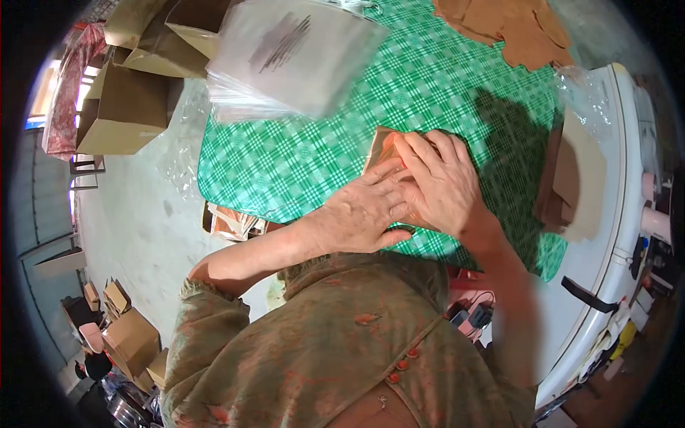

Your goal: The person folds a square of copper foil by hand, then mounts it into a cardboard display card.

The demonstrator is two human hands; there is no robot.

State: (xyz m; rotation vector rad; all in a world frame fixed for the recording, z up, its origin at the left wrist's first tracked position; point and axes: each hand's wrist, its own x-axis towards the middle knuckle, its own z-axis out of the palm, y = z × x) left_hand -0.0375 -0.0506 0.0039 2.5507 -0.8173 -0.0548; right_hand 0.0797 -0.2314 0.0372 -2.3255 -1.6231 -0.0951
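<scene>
A small flat brown piece with an orange pattern point(380, 146), perhaps folded paper or card, lies on the green checked tablecloth point(285, 167). My left hand point(360, 214) rests across it, palm down, with its fingers stretched to the right. Over the left fingers lies my right hand point(442, 182), its fingers extended and slightly spread, pointing away from me. Both hands press down on the piece, and most of it is hidden under them. Whether any finger grips its edge is not visible.
A stack of clear plastic sheets or bags point(285, 60) lies at the far left of the table. Brown cut pieces point(506, 28) sit at the far right. Cardboard boxes point(128, 100) stand on the left. A white appliance-like surface point(614, 178) borders the table's right side.
</scene>
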